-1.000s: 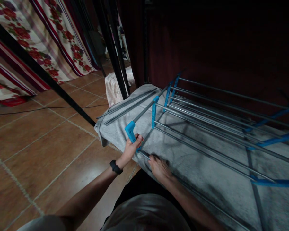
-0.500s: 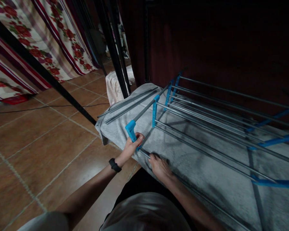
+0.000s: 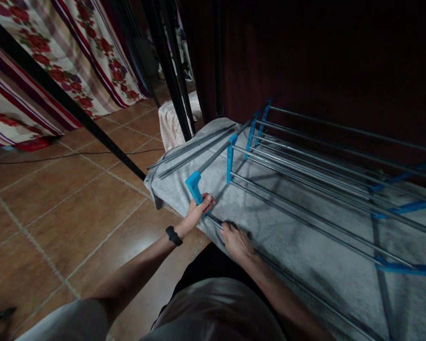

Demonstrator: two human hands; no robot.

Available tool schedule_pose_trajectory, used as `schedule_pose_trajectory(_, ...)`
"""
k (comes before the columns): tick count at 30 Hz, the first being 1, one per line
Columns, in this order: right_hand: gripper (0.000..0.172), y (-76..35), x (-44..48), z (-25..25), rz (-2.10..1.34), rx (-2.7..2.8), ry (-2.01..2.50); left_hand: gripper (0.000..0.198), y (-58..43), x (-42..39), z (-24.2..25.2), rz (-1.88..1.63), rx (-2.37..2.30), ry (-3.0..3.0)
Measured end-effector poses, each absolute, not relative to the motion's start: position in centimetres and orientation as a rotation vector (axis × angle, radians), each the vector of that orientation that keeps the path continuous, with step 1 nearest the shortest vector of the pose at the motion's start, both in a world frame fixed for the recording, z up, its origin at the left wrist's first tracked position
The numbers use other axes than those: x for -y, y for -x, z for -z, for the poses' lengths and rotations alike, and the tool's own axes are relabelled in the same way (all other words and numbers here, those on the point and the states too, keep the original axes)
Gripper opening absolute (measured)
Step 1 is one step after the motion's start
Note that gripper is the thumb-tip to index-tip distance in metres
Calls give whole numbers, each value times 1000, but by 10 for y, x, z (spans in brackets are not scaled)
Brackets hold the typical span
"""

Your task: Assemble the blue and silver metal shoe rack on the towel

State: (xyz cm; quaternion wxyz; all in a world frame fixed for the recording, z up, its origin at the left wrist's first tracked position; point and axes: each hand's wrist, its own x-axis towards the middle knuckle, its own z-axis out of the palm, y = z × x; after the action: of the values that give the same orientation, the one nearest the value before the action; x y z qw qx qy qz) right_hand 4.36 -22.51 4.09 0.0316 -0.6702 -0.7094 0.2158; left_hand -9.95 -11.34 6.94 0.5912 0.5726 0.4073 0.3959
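Observation:
A drying rack [image 3: 287, 163] of grey metal tubes and blue plastic brackets lies on a grey blanket. At its near left corner is a blue plastic corner piece [image 3: 193, 183], joined to a grey tube. My left hand [image 3: 200, 208] is wrapped round the lower part of this corner piece. Just to the right, my right hand [image 3: 237, 240] grips a metal tube [image 3: 215, 220] whose end meets the bottom of the corner piece. The exact joint is partly hidden by my left fingers.
Several loose grey tubes [image 3: 195, 150] lie on the blanket [image 3: 177, 189] at the back left. Black metal poles [image 3: 92, 121] slant and stand around it. A floral curtain [image 3: 60, 71] hangs at the far left over the tiled floor [image 3: 74, 199], where a thin cable runs.
The view has shifted slightly, so the scene sits a little differently in the picture. Both hands keep their grips on the corner piece and the tube, with hardly any visible movement.

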Motion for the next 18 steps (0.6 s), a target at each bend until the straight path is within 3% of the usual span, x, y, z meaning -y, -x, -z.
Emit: schedule_pose_trajectory(18, 31, -38, 223, -36, -627, 2160, 2055, 44, 107, 110, -70, -842, -960, -1413)
